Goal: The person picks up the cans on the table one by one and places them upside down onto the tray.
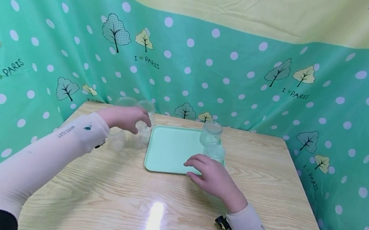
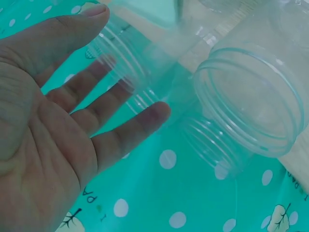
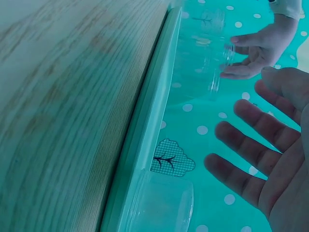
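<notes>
My left hand point(image 1: 124, 118) hovers over a group of clear, wide-mouthed plastic jars point(image 1: 117, 139) left of the tray. In the left wrist view its thumb and fingers are spread at the threaded rim of one clear jar point(image 2: 126, 57), not curled round it. Two more open-topped jars, a larger one point(image 2: 251, 104) and one behind it point(image 2: 215, 145), are beside that jar. My right hand point(image 1: 212, 178) is held over the front right of a mint-green tray point(image 1: 172, 153), fingers apart and nothing in them. Just beyond it, two clear jars point(image 1: 211, 135) stand on the tray's right side.
The tray lies on a light wood-grain table point(image 1: 118, 195). A green, dotted cloth point(image 1: 207, 75) printed with trees hangs behind and along both sides of the table. Other clear jars point(image 1: 126, 102) stand near the table's back left edge.
</notes>
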Tool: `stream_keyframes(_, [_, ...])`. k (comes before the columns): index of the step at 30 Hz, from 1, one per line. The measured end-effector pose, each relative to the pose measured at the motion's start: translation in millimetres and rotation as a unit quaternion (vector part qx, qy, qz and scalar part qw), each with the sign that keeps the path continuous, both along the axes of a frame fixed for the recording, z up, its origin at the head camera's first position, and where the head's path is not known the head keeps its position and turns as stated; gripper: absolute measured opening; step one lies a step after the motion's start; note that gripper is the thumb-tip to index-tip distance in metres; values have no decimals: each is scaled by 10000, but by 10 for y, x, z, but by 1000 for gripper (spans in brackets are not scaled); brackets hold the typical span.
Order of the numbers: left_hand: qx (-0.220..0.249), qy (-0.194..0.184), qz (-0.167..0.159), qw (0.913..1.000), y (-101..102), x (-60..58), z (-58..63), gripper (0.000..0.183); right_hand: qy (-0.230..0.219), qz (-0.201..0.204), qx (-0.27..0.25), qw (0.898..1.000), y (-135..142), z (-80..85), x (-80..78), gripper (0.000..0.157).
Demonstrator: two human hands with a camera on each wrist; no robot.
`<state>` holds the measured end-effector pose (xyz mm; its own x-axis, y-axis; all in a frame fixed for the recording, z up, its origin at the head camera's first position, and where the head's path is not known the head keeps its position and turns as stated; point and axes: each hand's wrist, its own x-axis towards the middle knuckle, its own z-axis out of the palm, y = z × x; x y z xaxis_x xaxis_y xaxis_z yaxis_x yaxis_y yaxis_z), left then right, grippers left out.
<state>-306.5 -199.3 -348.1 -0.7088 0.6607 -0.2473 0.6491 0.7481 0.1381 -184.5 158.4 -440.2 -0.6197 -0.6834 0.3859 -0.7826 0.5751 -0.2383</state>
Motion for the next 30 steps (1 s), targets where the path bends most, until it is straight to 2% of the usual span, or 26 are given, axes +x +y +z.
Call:
stream_keyframes(9, [-46, -13, -96, 9999, 28, -46, -55, 46, 8, -9, 14, 10000, -2, 7, 1, 23])
stream_keyframes(23, [-135, -85, -24, 9999, 75, -54, -42, 45, 23, 21, 28, 10000, -2, 3, -2, 22])
stream_keyframes(30, [-135, -114, -62, 9998, 32, -49, -15, 44, 43, 19, 58, 10000, -3, -21, -5, 23])
